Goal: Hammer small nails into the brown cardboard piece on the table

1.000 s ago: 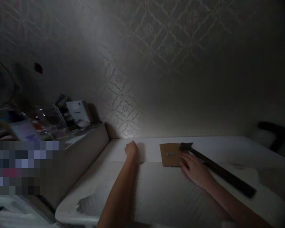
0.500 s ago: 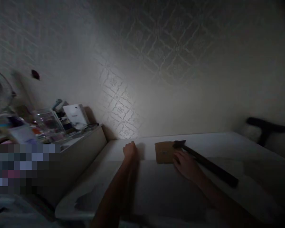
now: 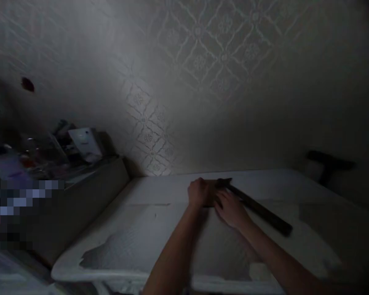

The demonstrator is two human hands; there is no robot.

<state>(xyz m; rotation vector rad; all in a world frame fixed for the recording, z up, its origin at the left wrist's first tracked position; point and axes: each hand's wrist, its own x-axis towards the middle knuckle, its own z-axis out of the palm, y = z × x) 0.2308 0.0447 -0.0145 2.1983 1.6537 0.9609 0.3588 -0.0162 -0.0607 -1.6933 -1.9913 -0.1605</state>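
Observation:
A small flat brown packet, like cardboard or kraft paper, is at the back of the white table. My left hand is closed at its left edge, covering that side. On the right side, my right hand grips the packet with bent fingers; the fingertips are dim. A dark long-handled hammer lies slantwise just beyond my right hand, its head by the packet's upper right corner. No hand holds the hammer.
Left of the table stands a cabinet topped with a white box and assorted small items. A patterned wall rises behind. At the right is a dark T-shaped object. A grey patch marks the tabletop.
My left hand has moved right across the table to the packet's left side. My right hand stays at the packet and hammer. The whole view has shifted slightly.

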